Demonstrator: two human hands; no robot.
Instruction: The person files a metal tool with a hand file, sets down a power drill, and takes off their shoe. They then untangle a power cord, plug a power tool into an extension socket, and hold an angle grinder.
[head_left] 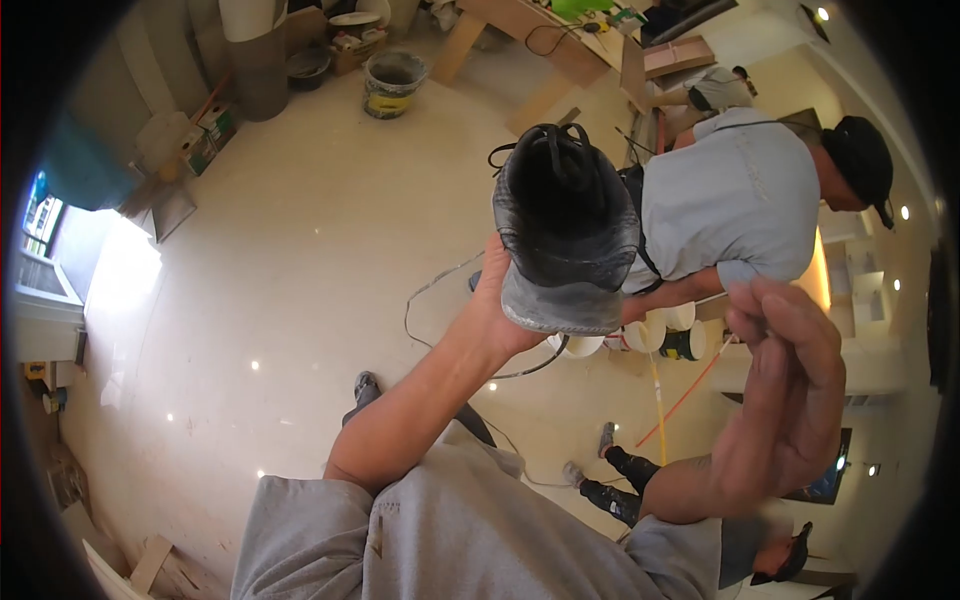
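My left hand (508, 325) grips a worn black shoe (565, 230) from below and from its left side, out in front of me. The shoe's scuffed grey heel faces me, and its dark laces show at the far end. Most of my left fingers are hidden behind it. My right hand (790, 375) is raised to the right, apart from the shoe. Its fingers are curled in toward the thumb, and anything between them is too small or hidden to make out.
A person in a grey shirt and black cap (740, 195) stands just beyond the shoe, another person (722, 90) farther back. A third person's legs (620, 485) show lower right. A bucket (392, 85) stands on the pale floor, more buckets (683, 342) behind. A cable (420, 290) snakes across.
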